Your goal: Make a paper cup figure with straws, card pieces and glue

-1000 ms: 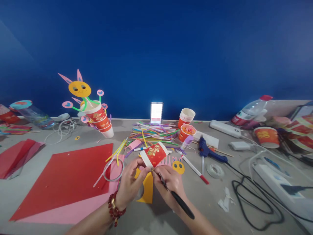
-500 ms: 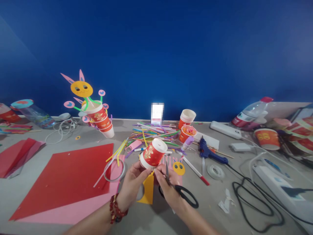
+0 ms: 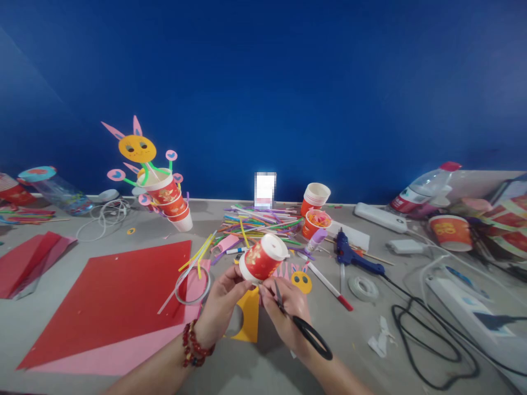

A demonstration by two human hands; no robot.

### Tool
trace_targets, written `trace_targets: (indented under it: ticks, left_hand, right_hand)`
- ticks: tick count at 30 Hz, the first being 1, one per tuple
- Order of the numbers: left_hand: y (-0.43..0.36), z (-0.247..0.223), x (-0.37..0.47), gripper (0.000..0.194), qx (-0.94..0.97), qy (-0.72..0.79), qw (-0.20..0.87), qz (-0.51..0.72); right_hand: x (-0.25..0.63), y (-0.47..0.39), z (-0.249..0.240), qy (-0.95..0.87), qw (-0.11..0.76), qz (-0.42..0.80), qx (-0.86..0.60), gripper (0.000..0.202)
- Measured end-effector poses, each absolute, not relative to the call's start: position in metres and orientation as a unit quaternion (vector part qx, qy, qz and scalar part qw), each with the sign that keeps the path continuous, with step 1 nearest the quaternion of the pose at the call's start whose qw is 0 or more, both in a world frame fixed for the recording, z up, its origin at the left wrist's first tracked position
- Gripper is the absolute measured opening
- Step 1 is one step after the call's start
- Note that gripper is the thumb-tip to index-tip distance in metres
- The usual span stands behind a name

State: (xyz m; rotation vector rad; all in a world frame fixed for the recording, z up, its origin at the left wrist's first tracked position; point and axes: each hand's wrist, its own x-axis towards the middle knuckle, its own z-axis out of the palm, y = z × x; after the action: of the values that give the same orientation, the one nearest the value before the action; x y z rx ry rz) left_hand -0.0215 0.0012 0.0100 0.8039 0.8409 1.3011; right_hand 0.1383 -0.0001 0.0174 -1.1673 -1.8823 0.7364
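Observation:
A red paper cup with gold print (image 3: 263, 258) is tilted, its white base up and its rim towards me. My left hand (image 3: 224, 302) grips the rim from the left. On the right, my right hand (image 3: 286, 307) pinches near the same rim and also holds black-handled scissors (image 3: 313, 336), blades pointing away from me. What lies between the fingertips is too small to make out. Below the hands is a yellow sheet (image 3: 249, 323) with a round hole. A small yellow face with pink ears (image 3: 301, 282) lies just beyond my right hand.
Red paper (image 3: 111, 296) covers the left. Pipe cleaners (image 3: 263, 222) lie in the middle, near stacked cups (image 3: 316, 197). A cup figure (image 3: 168, 200) stands back left. At right are a blue glue gun (image 3: 354, 258), clear tape (image 3: 363, 288) and cables.
The cup has shifted slightly right and turned in the fingers. The scissors have rotated in my right hand, their handles now lower and seen more edge-on.

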Motion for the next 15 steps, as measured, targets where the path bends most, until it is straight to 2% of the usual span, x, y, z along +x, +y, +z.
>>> trace_targets:
  ticks: [5, 9, 12, 15]
  left_hand:
    - [0.001, 0.009, -0.018, 0.025, 0.349, 0.358, 0.653, 0.569]
    - [0.000, 0.009, -0.015, 0.024, 0.330, 0.337, 0.676, 0.567]
    - [-0.001, 0.008, -0.012, 0.023, 0.300, 0.320, 0.691, 0.575]
    - [0.000, 0.006, -0.011, 0.023, 0.271, 0.313, 0.707, 0.574]
  right_hand:
    - [0.130, -0.002, 0.012, -0.607, 0.437, 0.465, -0.473, 0.034]
    - [0.123, -0.001, 0.009, -0.514, 0.465, 0.557, -0.458, 0.038]
    - [0.122, 0.000, 0.008, -0.493, 0.474, 0.571, -0.454, 0.039]
    - [0.127, 0.000, 0.009, -0.558, 0.467, 0.509, -0.459, 0.033]
